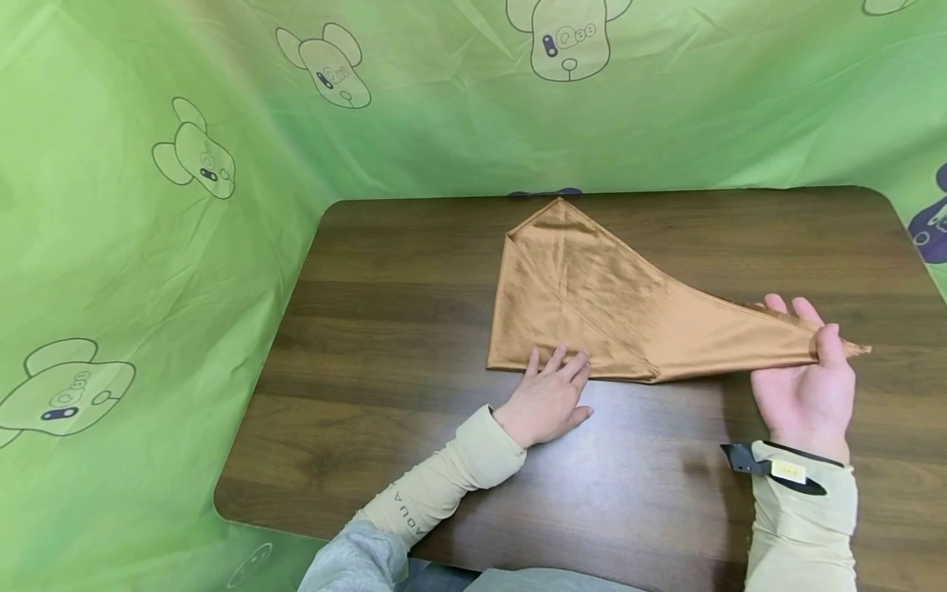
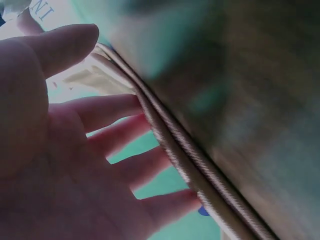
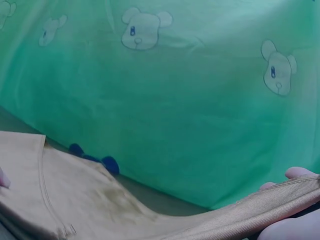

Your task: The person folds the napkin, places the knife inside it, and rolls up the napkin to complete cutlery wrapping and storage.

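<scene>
A shiny copper-coloured satin cloth (image 1: pixel 592 288) lies folded on the table, its left part flat with a diagonal seam or fold edge. Its right end narrows to a point and is lifted. That narrowed end is pinched by my right hand (image 1: pixel 806 399), palm up, thumb on top and fingers beneath. My left hand (image 1: pixel 546 401) rests with spread, straight fingers on the cloth's near edge. In the left wrist view, the fingertips of the left hand (image 2: pixel 70 155) touch the layered cloth edge (image 2: pixel 175 145). The right wrist view shows the cloth (image 3: pixel 100 195) sagging towards the right hand (image 3: pixel 295 230).
The brown wooden table (image 1: pixel 370 329) has rounded corners. Green fabric (image 1: pixel 444 123) printed with bear heads stands behind it and along its left side. A black strap (image 1: pixel 777 469) with a pale label circles the right wrist.
</scene>
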Motion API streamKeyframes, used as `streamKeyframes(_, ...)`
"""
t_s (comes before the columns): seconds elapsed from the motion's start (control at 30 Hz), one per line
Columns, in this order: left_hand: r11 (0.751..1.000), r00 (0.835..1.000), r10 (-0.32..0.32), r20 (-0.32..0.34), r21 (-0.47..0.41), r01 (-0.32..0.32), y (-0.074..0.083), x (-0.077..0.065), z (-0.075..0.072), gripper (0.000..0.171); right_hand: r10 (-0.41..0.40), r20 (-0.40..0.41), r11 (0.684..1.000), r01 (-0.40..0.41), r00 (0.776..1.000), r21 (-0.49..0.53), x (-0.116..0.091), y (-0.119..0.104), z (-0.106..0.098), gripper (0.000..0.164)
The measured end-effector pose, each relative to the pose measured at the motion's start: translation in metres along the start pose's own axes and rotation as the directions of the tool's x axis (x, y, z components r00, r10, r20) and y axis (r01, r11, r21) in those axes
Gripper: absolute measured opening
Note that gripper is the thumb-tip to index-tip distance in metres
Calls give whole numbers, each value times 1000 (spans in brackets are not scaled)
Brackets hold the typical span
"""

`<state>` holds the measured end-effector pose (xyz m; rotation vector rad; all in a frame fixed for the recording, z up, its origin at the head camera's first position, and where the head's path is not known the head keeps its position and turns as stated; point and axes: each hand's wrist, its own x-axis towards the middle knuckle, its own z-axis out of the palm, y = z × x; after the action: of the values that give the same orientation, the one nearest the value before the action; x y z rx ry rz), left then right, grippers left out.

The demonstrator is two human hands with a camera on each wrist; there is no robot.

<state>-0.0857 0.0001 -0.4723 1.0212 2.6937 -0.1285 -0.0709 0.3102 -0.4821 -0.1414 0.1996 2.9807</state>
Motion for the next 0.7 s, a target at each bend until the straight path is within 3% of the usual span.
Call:
streamKeyframes(0.3, 997, 1000, 14, -2, -75, -15, -5, -6, 2, 65, -4, 28, 999, 5, 1000, -42, 1, 17, 15, 37)
streamKeyframes(0.43, 995, 998, -68, -16, -81, 67, -8, -9, 4, 65, 2, 37, 999, 0, 999, -54, 1, 24, 20, 37)
streamKeyframes(0.57, 980, 984, -179, 18, -86, 180, -12, -11, 6, 68, 4, 46, 997, 0, 999, -73, 2, 31, 24, 37)
streamKeyframes(0.7, 966, 969, -241, 58, -83, 246, -18, -14, 6, 71, 2, 54, 997, 3, 999, -81, 1, 37, 27, 38)
